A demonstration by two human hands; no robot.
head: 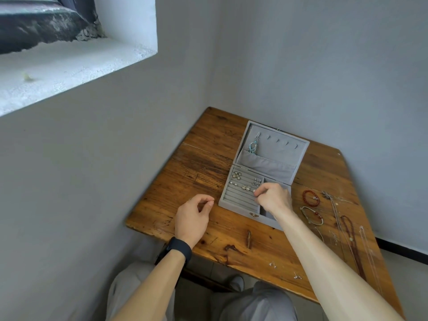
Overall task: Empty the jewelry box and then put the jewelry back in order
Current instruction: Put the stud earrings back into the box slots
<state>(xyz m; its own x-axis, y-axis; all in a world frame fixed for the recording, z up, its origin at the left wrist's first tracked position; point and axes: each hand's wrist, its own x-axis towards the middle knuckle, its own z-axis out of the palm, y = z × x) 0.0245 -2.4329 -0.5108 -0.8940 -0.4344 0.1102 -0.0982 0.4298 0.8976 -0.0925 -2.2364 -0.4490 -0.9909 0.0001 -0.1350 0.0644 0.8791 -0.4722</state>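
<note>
Open grey jewelry box [238, 200] on table, earrings [245, 187] in slots, bracelets [310, 198] beside

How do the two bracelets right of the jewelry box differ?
The red bracelet is all red beads; the silver bracelet is a thin pale band with few red beads. The red bracelet lies farther back, the silver bracelet nearer the front. Both lie on the table, outside the box.

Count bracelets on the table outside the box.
2. A red bead bracelet lies right of the box; a thin silver bracelet with red beads lies just nearer the person. Others may be hidden under the right hand.
</note>
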